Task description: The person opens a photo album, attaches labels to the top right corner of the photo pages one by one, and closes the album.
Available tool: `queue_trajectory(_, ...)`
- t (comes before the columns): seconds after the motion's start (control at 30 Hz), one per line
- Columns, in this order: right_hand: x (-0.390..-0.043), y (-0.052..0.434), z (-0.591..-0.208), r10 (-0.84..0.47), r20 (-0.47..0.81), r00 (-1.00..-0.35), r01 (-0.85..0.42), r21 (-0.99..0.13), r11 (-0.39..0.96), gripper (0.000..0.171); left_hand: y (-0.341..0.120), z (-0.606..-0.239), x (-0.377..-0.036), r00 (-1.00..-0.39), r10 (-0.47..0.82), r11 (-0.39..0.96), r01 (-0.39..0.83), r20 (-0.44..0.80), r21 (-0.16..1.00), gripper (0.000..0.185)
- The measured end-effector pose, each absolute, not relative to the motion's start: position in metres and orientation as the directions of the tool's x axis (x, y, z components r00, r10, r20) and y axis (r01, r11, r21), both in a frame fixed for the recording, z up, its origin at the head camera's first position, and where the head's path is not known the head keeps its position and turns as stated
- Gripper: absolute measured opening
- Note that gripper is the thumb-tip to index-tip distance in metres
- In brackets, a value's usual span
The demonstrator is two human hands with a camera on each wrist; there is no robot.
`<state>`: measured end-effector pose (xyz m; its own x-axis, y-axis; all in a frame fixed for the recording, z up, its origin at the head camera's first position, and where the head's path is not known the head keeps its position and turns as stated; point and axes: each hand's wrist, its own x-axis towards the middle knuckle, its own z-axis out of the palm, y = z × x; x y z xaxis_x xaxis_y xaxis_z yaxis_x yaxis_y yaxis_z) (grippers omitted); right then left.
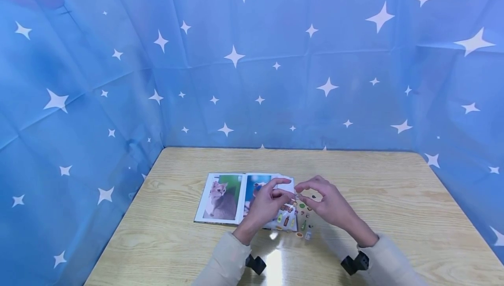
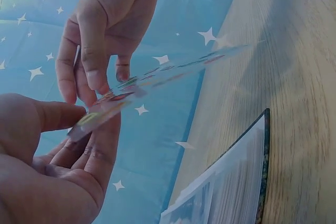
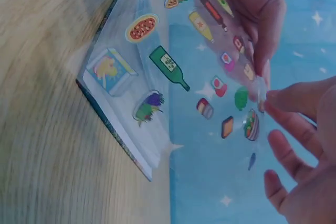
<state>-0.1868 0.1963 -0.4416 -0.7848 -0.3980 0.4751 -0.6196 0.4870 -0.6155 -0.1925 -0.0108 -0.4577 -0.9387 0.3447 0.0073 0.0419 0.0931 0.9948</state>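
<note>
Head view: sticker sheet [image 1: 293, 217] pinched between left hand [image 1: 267, 203] and right hand [image 1: 328, 203] grips, above album [image 1: 220, 196].

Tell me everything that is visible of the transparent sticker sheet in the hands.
The transparent plastic sticker sheet is thin, glossy and see-through, printed with small colourful food and drink stickers: a green bottle, a pizza, a carton, other bottles and snacks. It is held tilted above the open photo book on the light wooden table. The left hand pinches one edge; the right hand pinches at a sticker near that edge.
</note>
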Motion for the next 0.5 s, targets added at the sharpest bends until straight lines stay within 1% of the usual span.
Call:
queue_trajectory(0.23,-0.1864,0.1951,-0.4462,-0.405,0.487,-0.774,-0.634,-0.593,0.497,0.033,-0.0117,-0.4590,-0.1929,-0.925,0.379,0.072,0.048,0.018,0.996,0.039)
queue_trajectory(0.5,-0.1859,0.1926,-0.4484,-0.412,0.495,-0.765,-0.644,-0.577,0.503,0.033,-0.0131,-0.4601,-0.1929,-0.917,0.396,0.081,0.077,0.039,0.994,0.037)
